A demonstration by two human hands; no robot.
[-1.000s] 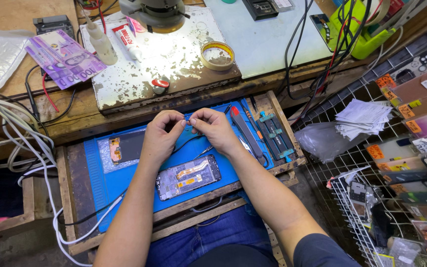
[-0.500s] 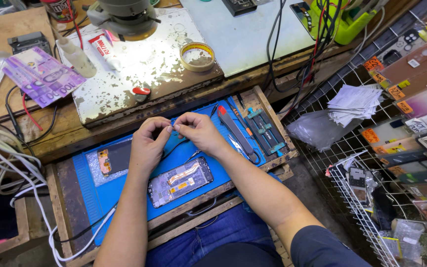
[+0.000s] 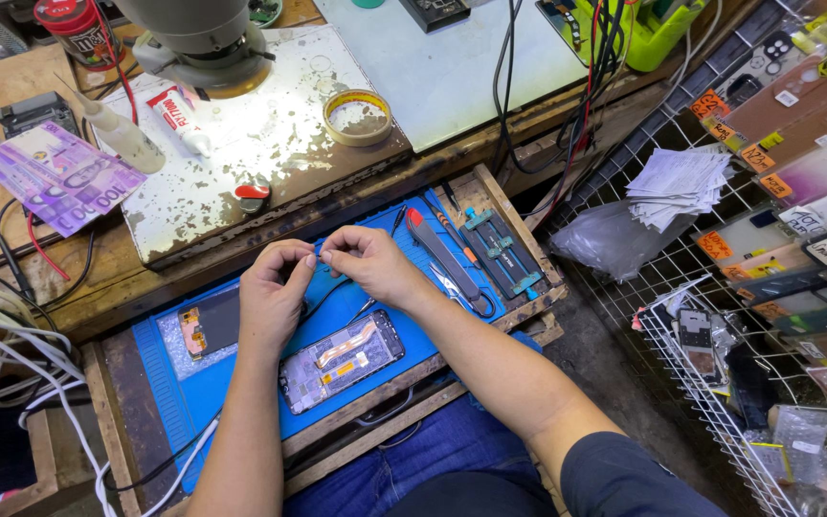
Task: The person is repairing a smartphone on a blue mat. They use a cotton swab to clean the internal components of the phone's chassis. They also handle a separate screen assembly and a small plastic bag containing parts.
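While our left hand (image 3: pixel 275 287) and right hand (image 3: pixel 368 260) meet fingertip to fingertip above the blue silicone work mat (image 3: pixel 193 397), we pinch a tiny part between them, too small for us to tell what it is. Both hands are closed in a fine grip, thumbs against forefingers, and a thin black wire (image 3: pixel 329 292) runs down from the pinch onto the mat. Just below our hands lies the opened smartphone with its bare circuit boards and copper-coloured ribbon (image 3: pixel 342 357), flat on the mat. To the left of it sits a dark phone screen panel with an orange edge (image 3: pixel 211 323). To the right of our right hand rest a red-tipped black pry tool (image 3: pixel 444 252), small scissors with black loop handles (image 3: pixel 463 293) and a dark clamp jig with teal fittings (image 3: pixel 502 251). Further out, on the scarred wooden tabletop (image 3: pixel 117 287), we see a roll of yellow tape (image 3: pixel 357 116), a white squeeze tube (image 3: pixel 180 121), purple banknotes (image 3: pixel 61 176) and the grey base of a microscope (image 3: pixel 201 38). A white wire rack (image 3: pixel 710 402) of packaged parts stands at our right.
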